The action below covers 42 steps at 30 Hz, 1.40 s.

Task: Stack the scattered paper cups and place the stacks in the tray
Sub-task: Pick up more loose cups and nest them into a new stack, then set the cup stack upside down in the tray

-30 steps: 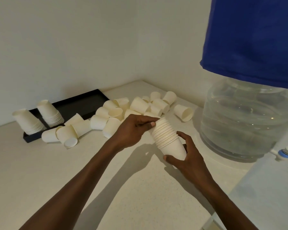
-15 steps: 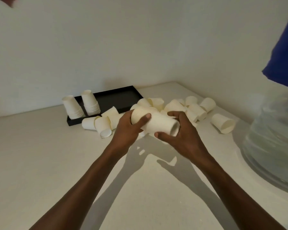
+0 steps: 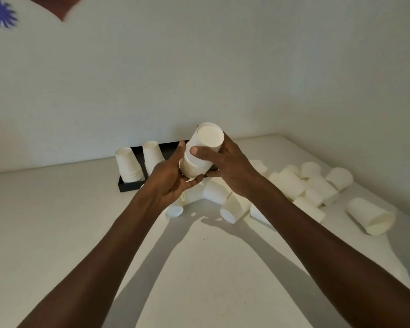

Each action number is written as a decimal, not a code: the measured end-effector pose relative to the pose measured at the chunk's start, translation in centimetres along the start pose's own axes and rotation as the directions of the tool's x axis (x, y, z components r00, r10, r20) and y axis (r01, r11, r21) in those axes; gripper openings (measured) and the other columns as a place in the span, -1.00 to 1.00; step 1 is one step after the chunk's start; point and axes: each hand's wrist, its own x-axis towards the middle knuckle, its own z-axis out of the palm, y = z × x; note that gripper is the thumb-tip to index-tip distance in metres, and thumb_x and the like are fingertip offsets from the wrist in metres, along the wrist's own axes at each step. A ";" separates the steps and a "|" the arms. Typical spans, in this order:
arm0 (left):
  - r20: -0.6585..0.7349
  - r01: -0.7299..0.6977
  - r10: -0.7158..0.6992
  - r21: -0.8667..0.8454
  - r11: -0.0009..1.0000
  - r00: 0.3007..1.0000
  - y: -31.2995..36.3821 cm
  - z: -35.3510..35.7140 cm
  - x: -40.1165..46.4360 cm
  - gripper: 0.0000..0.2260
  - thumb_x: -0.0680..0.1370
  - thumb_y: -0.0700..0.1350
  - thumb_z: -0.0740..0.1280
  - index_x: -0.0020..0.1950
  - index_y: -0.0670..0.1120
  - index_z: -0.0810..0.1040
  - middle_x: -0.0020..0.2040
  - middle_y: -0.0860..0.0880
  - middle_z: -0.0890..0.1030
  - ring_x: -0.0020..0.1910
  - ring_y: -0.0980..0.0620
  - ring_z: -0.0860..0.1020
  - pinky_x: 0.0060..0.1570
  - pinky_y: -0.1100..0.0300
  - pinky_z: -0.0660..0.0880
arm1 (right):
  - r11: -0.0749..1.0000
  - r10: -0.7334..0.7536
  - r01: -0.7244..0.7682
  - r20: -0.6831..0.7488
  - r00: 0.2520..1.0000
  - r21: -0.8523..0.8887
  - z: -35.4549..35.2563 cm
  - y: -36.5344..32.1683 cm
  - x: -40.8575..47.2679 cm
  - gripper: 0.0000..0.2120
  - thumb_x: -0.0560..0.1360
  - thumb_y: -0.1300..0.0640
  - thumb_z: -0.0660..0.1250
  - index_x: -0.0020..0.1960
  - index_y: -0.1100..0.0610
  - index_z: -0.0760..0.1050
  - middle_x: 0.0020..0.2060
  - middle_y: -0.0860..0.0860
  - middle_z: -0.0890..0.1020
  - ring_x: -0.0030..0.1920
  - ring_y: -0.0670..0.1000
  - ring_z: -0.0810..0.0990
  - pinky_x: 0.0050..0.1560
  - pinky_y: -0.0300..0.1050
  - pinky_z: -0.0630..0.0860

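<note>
Cup stack (image 3: pixel 200 151) now tilted base-up, gripped by both hands (image 3: pixel 171 178), above loose cups (image 3: pixel 291 183), tray (image 3: pixel 128 185) behind.

white counter (image 3: pixel 57 233) | pale wall (image 3: pixel 199 67) | blue starburst mark (image 3: pixel 1 12) top left on wall

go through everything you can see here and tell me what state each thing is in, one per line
Held stack of cups: lifted off the counter, tilted, closed bottom facing the camera.
Left hand: gripping the stack's rim end.
Right hand: gripping the stack's side.
Black tray: holds two stacks.
Two tray stacks: upside down, leaning slightly.
Loose cups: lying on their sides, scattered on the counter.
Far-right cup: on its side, apart from the pile.
</note>
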 end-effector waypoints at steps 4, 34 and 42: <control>-0.047 0.043 -0.042 0.025 0.999 0.998 2.5 -1.0 3.6 -0.50 0.54 0.10 0.35 0.35 -0.17 0.40 0.25 -0.26 0.54 0.14 -0.27 0.60 0.01 -0.12 0.59 | 0.998 0.049 -0.049 0.008 0.999 0.034 0.1 1.5 5.4 -0.46 0.37 0.06 0.52 0.30 -0.05 0.43 0.15 0.01 0.61 0.17 0.10 0.58 0.01 0.30 0.59; -0.123 -0.004 0.594 0.978 0.208 0.795 1.5 -10.8 8.0 -0.76 0.52 -0.34 0.25 0.04 -0.17 0.68 0.05 -0.08 0.68 0.07 -0.01 0.60 0.08 0.24 0.45 | 0.910 0.277 -0.282 -0.059 0.959 -0.304 2.3 15.0 21.2 -0.21 0.33 -0.09 0.53 0.43 0.07 0.24 0.30 0.06 0.45 0.21 0.06 0.44 0.15 0.04 0.47; 0.121 -0.068 0.173 0.957 -0.280 0.978 1.4 -15.5 5.2 -0.34 0.43 -0.39 0.34 0.47 0.04 0.34 0.44 -0.02 0.42 0.42 -0.04 0.37 0.39 0.00 0.29 | 0.736 0.021 -0.161 -0.216 0.976 -0.657 1.9 11.1 17.0 -0.49 0.47 -0.16 0.35 0.21 0.21 0.42 0.02 0.07 0.56 0.04 0.06 0.53 -0.02 -0.10 0.41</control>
